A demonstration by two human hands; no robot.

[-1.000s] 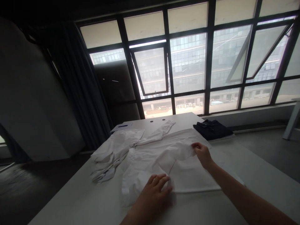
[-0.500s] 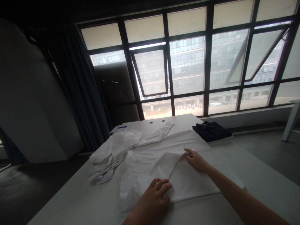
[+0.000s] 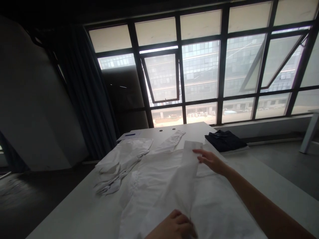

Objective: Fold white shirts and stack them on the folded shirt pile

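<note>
Through my feed the big window wall point(image 3: 199, 66) fills the top of the view, with a dark curtain point(image 3: 84, 86) at its left side, and below it the white desk point(image 3: 62, 212) runs away from me. On the desk lies a white shirt point(image 3: 219, 205), spread out and running off the bottom of the frame, with a long folded strip of white cloth point(image 3: 185, 186) rising across it. Bunched white cloth point(image 3: 117, 162) sits just left of the shirt, a white sleeve point(image 3: 169, 142) lies beyond it, and a folded dark garment point(image 3: 224, 141) and a blue pen point(image 3: 130, 134) sit further back. To lay that strip well, I would judge it best to keep it taut and straight, smoothing from one end so no ridge forms underneath. The hands are well apart. The right hand point(image 3: 211, 161) is open with its fingers extended, their tips at the strip's upper end, though from here I can't swear they touch it. The left hand point(image 3: 174, 227) sits at the strip's lower end, cut off by the frame, so I cannot tell whether it is pinching the cloth.
</note>
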